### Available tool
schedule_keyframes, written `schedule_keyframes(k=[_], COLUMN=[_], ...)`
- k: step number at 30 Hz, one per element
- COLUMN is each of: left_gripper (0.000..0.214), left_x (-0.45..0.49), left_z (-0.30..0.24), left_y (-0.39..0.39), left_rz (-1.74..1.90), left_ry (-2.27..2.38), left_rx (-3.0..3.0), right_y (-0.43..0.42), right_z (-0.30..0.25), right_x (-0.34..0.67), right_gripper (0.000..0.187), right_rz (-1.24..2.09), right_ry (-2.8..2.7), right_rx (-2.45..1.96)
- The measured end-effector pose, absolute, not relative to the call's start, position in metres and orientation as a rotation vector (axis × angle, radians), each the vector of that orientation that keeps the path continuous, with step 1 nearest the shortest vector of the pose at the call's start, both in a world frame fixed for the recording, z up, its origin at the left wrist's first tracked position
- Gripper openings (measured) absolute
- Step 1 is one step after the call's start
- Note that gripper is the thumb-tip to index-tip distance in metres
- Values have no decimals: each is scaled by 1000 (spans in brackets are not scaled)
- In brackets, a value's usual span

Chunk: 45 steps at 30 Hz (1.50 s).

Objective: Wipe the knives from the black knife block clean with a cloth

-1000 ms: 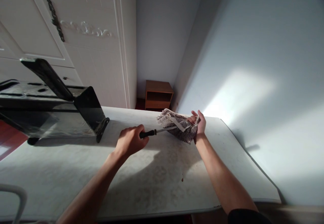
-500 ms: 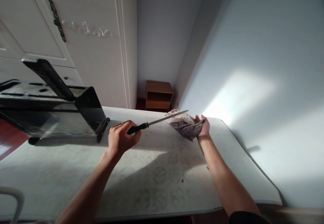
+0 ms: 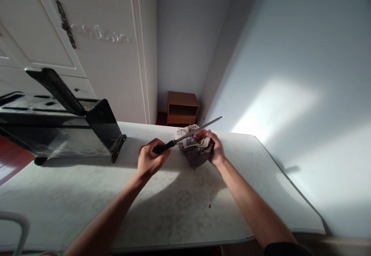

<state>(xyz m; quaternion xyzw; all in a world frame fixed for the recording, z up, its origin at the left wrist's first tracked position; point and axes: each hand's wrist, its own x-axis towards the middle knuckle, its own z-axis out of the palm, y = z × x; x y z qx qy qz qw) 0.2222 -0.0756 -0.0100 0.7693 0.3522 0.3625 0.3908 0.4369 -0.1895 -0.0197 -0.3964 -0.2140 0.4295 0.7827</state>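
Observation:
My left hand (image 3: 150, 157) is closed around the black handle of a sharpening steel (image 3: 199, 128). The thin grey rod points up and to the right, above the table. A brown-and-cream cloth (image 3: 194, 153) is bunched in my right hand (image 3: 216, 148), whose fingers curl behind the rod. The cloth lies under and beside the rod close to the handle; whether it presses on the metal I cannot tell. The rod's tip sticks out bare past my right fingers.
A black knife block (image 3: 101, 124) stands on the left of the pale table (image 3: 162, 209), one dark handle (image 3: 58, 90) jutting from its top. A small brown crumb (image 3: 210, 206) lies near the front. Beyond are a white cabinet (image 3: 116, 74), a wooden nightstand (image 3: 183, 98) and a wall at right.
My right hand has brought the cloth left along the rod, towards the handle. My left hand and the steel have shifted slightly right, with the tip a little higher.

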Motion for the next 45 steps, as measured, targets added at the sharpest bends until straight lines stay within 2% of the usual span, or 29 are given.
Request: schedule_keyframes(k=[6, 8, 12, 16, 22, 29, 36, 42, 45], left_gripper=[23, 22, 22, 23, 25, 29, 29, 26, 26], left_x=[227, 227, 227, 228, 233, 237, 239, 241, 241], left_z=[-15, -17, -19, -18, -21, -26, -24, -27, -29], left_y=[-77, -75, -73, -75, -80, -86, -88, -83, -82], left_rz=[793, 805, 819, 808, 766, 713, 634, 632, 641], left_ry=[959, 964, 942, 911, 866, 800, 730, 719, 679], left_rx=[1838, 1847, 1859, 1853, 1839, 1801, 1663, 1586, 1591], right_y=[-217, -222, -219, -215, -205, -193, -199, -206, -209], right_z=[-7, -7, -13, -12, -6, -14, -11, -12, -19], right_x=[452, 455, 452, 448, 435, 416, 403, 407, 416], right_gripper=[78, 83, 64, 47, 41, 38, 39, 49, 45], right_rz=[1068, 1001, 804, 741, 624, 797, 1014, 1161, 1204], right_ry=[-987, -1026, -925, -891, -641, -356, -534, -660, -654], right_rx=[-1220, -1402, -1633, -1614, -1491, -1223, -1080, -988, -984])
